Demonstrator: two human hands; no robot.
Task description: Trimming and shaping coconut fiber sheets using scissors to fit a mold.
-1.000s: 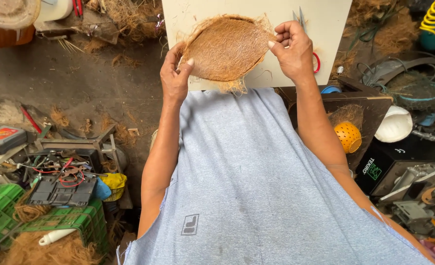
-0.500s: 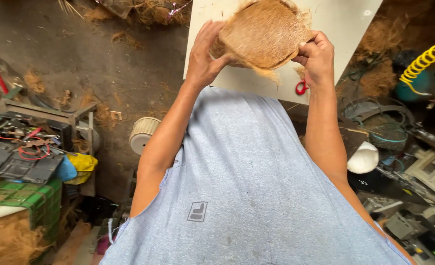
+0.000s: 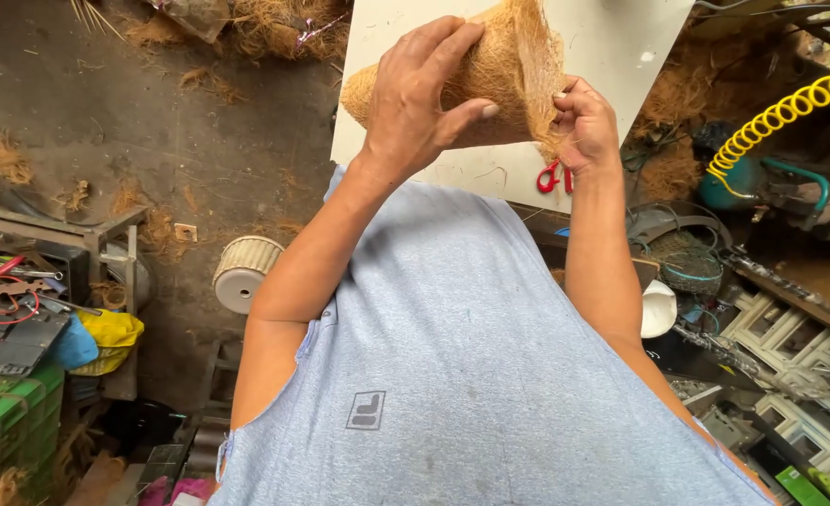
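Basically, left hand [image 3: 415, 103] and right hand [image 3: 584, 126] both grasp the coir fibre sheet [image 3: 490, 80] at top centre, over the white board [image 3: 612, 56]; judged best rolled tight with edges aligned.

Daylight is falling on a dirty concrete floor [image 3: 153, 122] strewn with brown fibre, a white board table [image 3: 612, 56] is standing at its far right, and a cluttered metal rack [image 3: 68, 244] is sitting left of that table.
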